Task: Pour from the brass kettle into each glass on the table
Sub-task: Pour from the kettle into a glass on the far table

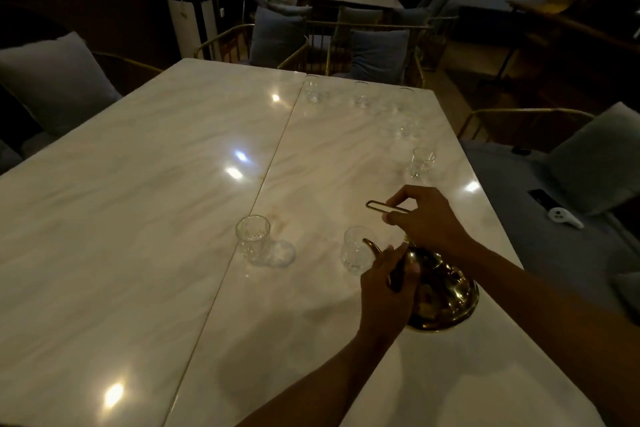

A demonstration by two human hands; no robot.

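Brass kettle (446, 291) stands at the near right part of the marble table (138, 218), its spout (372, 246) reaching to the rim of the nearest glass (356, 250). Right hand (429, 218) curls round the thin wire handle (384, 207) raised above the kettle, thumb and fingers pinching it. Left hand (388, 288) lies against the kettle's spout side, fingers bent round a dark part there. Second glass (252, 239) stands to the left, apart from the kettle. Another glass (422, 163) stands farther back near the right edge, and more glasses (360, 94) line the far end
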